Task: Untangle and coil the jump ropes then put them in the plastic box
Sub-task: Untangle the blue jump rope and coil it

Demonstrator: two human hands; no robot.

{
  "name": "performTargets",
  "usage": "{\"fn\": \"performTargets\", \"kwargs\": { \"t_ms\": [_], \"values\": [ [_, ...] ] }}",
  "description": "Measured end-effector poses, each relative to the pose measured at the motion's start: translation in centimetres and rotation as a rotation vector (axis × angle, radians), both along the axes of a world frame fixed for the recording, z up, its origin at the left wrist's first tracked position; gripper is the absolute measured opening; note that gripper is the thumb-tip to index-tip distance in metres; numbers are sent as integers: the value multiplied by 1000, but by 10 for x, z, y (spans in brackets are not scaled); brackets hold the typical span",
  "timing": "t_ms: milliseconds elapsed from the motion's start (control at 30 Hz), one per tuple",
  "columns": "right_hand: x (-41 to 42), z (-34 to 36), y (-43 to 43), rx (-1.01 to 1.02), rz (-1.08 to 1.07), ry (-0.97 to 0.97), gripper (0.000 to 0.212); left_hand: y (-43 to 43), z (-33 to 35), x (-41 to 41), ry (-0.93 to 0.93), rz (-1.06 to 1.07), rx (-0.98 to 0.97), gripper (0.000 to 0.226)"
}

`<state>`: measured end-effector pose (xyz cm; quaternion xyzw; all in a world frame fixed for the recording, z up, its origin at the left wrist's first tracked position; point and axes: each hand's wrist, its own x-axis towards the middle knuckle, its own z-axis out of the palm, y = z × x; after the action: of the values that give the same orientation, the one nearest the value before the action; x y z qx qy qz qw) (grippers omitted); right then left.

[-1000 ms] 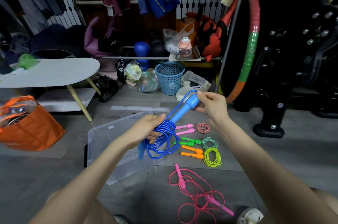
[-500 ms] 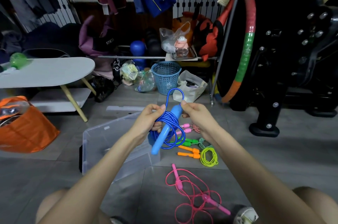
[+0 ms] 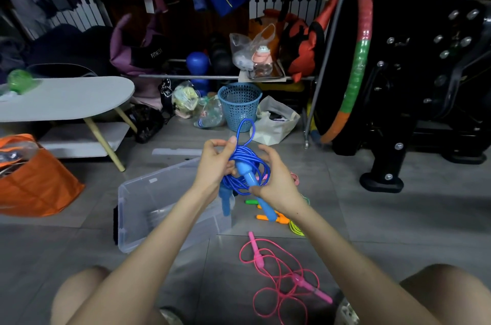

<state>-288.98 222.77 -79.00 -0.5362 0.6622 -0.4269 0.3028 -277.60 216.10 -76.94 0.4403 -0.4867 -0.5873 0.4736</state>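
Both forearms are reaching forward; the left hand (image 3: 212,165) is clenching with thumb raised, the right hand (image 3: 276,178) is pinching beside it.

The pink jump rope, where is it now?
The pink jump rope lies loose on the floor, low centre-right in the head view, just right of the plastic box.

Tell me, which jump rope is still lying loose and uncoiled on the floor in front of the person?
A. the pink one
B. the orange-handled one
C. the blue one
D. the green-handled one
A: the pink jump rope sprawls in loose, crossing loops on the floor tiles, while the blue jump rope is gathered into a coil between the left hand and the right hand.
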Motion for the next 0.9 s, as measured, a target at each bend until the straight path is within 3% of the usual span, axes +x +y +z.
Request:
{"fn": "performTargets", "kwargs": {
  "t_ms": [100, 233, 367, 467, 533, 600, 700, 767, 833, 900],
  "values": [
    [1, -7, 5, 32, -28, 87, 78, -4, -5, 4, -4, 24, 0, 24],
    [2, -17, 11, 165, -36, 47, 73, -8, -12, 11, -13, 34, -23, 26],
    [-8, -5, 33, 206, 124, -10, 45, -18, -24, 31, -138, 103, -33, 28],
    [-43, 11, 60, 230, 205, -48, 23, -36, -30, 65, -58, 200, 40, 31],
    [-72, 15, 71, 238, 186, -48, 18, -37, -31, 83, 13, 154, 79, 32],
    [-95, 9, 73, 244, 116, 81, 19, -28, -30, 86, 9, 35, 93, 28],
    [-109, -4, 62, 186, -44, 445, 24, -12, -26, 77, -2, -171, 151, 26],
    [-105, -5, 52, 111, -100, 522, 28, -4, -24, 70, -78, -283, 181, 30],
    [-97, -4, 41, 42, -94, 458, 32, 2, -21, 63, -139, -336, 177, 24],
    [-92, 2, 32, 2, -83, 192, 36, 5, -21, 57, -167, -350, 172, 23]
  ]
}}
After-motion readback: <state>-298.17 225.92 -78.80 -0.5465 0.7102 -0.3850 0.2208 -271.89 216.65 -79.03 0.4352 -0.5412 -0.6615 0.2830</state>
